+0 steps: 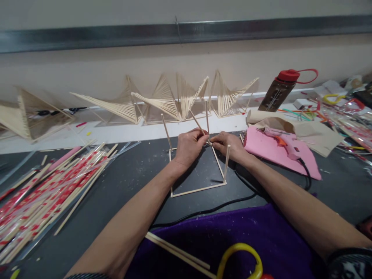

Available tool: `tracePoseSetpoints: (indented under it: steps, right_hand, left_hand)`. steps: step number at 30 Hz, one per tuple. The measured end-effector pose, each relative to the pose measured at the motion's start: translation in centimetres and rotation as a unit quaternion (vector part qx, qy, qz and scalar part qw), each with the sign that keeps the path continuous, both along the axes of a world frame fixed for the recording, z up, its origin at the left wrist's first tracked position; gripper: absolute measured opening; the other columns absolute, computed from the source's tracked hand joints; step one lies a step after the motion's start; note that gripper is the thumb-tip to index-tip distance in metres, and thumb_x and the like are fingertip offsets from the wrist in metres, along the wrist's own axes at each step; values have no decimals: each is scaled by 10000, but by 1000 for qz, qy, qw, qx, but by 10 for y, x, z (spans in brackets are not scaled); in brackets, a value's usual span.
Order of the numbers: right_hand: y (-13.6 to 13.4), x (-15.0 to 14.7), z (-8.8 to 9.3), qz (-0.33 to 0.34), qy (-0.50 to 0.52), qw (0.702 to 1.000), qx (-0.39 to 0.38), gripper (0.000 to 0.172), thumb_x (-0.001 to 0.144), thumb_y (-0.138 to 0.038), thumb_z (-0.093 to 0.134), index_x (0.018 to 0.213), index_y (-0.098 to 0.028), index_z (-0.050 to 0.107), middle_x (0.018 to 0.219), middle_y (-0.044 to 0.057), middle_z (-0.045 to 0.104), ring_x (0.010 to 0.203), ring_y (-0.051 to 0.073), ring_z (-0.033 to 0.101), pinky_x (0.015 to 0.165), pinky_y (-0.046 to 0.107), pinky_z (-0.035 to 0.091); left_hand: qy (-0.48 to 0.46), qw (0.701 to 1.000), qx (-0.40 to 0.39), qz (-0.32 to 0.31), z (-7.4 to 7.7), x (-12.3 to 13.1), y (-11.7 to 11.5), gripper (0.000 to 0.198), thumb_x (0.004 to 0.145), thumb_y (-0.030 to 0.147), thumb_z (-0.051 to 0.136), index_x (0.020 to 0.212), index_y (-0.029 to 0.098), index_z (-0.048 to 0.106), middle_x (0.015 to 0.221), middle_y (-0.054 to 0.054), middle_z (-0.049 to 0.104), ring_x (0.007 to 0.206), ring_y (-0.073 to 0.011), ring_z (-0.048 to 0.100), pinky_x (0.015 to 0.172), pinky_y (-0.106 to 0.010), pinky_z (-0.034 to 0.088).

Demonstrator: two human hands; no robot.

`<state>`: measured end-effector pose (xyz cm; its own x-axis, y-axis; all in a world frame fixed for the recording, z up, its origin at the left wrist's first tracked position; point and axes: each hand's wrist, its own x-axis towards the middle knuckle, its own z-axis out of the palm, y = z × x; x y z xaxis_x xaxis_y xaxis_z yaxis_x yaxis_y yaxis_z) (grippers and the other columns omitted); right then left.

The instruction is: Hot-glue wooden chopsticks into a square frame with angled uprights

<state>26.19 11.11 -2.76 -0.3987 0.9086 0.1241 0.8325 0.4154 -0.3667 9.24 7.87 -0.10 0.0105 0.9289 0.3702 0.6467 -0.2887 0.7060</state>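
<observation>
A square frame of thin wooden sticks (198, 190) lies on the dark table, with upright sticks at its corners. My left hand (190, 145) pinches a slanted wooden stick (196, 121) near the frame's far right corner. Beside it, my right hand (228, 145) has its fingers closed at that same corner; what they hold there is too small to make out. An upright stick (207, 116) rises just behind the two hands. At the near right corner another stick (227, 164) stands upright.
Stick models (229, 97) line the white ledge. A pink glue gun (286, 142) rests on pink cloth (252, 143), its cable crossing the table. Wrapped sticks (58, 193) lie left, a bottle (277, 91) stands back right, and purple cloth (232, 228) lies in front.
</observation>
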Motion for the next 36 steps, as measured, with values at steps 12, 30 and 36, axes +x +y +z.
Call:
tracePoseSetpoints:
  steps: [12,30,36]
  right_hand:
    - [-1,-5,3,-11,4,1000,-19,272,839,-382,513,968,-318,743,857,-5,725,778,174,629,584,245,350]
    - [-9,-12,1,-39,12,999,18,253,840,-343,520,958,-277,734,984,26,688,866,176,609,648,245,381]
    - [-12,-12,-1,-36,-1,999,31,274,853,-360,481,931,-279,731,936,21,666,823,174,610,603,253,348]
  left_hand:
    - [34,999,22,-20,2,2,1,145,816,265,600,790,176,711,856,-35,729,728,-146,665,700,-244,491]
    - [48,998,38,-23,0,3,2,128,818,247,607,802,167,706,856,-46,728,727,-148,666,712,-247,488]
    - [57,996,64,-34,-2,2,1,157,821,242,606,720,161,694,832,-47,728,751,-161,672,713,-261,490]
